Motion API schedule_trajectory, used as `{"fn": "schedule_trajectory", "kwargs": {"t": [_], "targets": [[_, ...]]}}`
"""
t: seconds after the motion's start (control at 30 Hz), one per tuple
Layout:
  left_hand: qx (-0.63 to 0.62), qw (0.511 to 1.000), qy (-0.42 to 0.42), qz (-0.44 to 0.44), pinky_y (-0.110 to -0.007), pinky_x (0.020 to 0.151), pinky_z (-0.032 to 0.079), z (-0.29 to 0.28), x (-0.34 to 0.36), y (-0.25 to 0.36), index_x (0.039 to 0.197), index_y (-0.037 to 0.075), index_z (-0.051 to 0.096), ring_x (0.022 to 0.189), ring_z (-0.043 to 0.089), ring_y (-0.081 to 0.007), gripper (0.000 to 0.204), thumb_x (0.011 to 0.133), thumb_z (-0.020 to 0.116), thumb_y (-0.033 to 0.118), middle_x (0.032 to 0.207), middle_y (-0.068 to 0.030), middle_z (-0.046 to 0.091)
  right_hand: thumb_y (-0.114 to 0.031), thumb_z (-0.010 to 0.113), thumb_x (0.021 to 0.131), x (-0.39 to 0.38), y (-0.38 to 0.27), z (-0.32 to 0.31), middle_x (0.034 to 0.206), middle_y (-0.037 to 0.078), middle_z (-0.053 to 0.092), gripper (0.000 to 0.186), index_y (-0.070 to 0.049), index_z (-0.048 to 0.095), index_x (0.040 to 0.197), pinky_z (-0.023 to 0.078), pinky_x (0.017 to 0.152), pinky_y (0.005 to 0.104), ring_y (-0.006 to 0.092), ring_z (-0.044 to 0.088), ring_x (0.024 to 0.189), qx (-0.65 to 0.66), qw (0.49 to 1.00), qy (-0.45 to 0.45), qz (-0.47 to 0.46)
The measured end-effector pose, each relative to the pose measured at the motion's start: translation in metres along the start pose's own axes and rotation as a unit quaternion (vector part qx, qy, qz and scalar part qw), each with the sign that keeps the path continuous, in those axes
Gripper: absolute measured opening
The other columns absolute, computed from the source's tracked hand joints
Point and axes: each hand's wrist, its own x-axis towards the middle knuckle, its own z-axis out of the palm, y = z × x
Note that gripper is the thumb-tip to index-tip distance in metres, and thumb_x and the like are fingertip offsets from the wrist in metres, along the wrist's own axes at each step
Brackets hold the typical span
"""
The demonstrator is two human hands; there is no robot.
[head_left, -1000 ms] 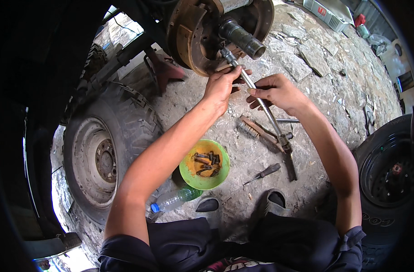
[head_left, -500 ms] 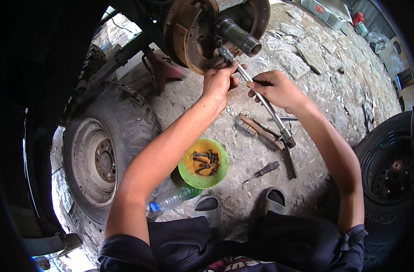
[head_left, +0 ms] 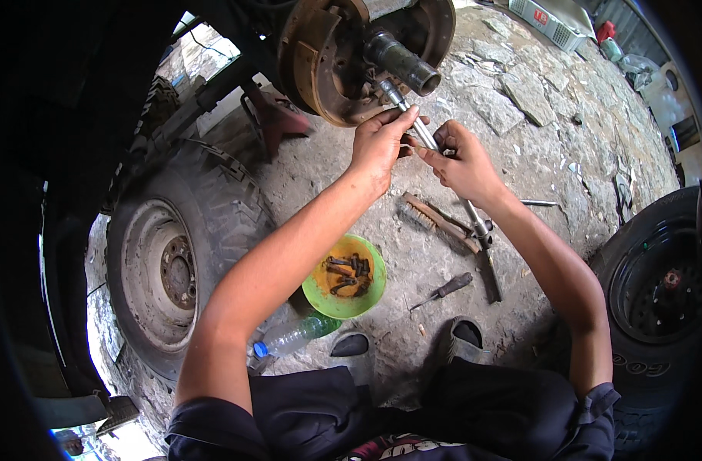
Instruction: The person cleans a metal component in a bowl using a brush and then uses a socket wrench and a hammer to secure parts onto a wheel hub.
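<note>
Both hands are closed around a long chrome socket wrench [head_left: 425, 132], which slants from the brake assembly down toward the right. My left hand [head_left: 378, 146] grips it near the upper end, thumb laid along the shaft. Just below, my right hand [head_left: 464, 165] holds the shaft between thumb and fingers. The socket end lies just in front of the rusty brake backing plate [head_left: 308, 73], below the protruding axle tube [head_left: 403, 63]; I cannot tell whether it touches a bolt. Part of the lower shaft is hidden behind my right hand.
A green bowl [head_left: 378, 296] holds several rusty bolts. Around it are a plastic bottle [head_left: 289, 338], a screwdriver [head_left: 452, 286] and a wire brush [head_left: 439, 223]. A wheel [head_left: 155, 269] leans at left; another tyre [head_left: 658, 269] stands at right. A red jack stand [head_left: 278, 123] is under the vehicle.
The socket end has shifted slightly right and down from the brake assembly. My left hand has moved a little right, and my right hand's fingers have shifted on the shaft.
</note>
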Motion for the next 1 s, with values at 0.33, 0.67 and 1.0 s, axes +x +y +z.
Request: {"fn": "schedule_trajectory", "kwargs": {"t": [0.33,0.67,1.0], "targets": [[0.180,0.982,0.025,-0.040,-0.026,0.061,0.047,-0.026,-0.008,-0.020,0.107,0.002,0.062,0.074,0.058,-0.0106,0.026,0.094,0.062,0.025,0.100,-0.0062,0.069,-0.019,0.074,0.084,-0.024,0.060,0.000,0.076,0.018,0.064,0.030,0.001,0.053,0.089,0.048,0.062,0.0372,0.0247,0.061,0.067,-0.136,0.991,0.007,0.015],[0.276,0.961,-0.015,-0.028,-0.025,0.063,0.046,-0.067,-0.029,-0.021,0.099,0.002,0.064,0.073,0.059,-0.0092,0.024,0.096,0.059,0.025,0.097,-0.0047,0.068,-0.020,0.065,0.090,-0.079,0.151,0.036,0.077,0.025,0.064,0.025,0.001,0.052,0.093,0.052,0.063,0.0487,0.0412,0.065,0.070,-0.312,0.946,-0.078,-0.040],[0.301,0.950,-0.003,0.084,-0.023,0.059,0.045,-0.091,-0.035,-0.006,0.095,0.005,0.064,0.067,0.058,-0.0064,0.022,0.096,0.059,0.026,0.089,-0.0019,0.068,-0.019,0.068,0.088,0.001,0.021,0.057,0.083,0.016,0.069,0.024,0.004,0.066,0.092,0.051,0.065,0.0351,0.0232,0.067,0.071,-0.007,0.992,0.108,-0.071]]}}
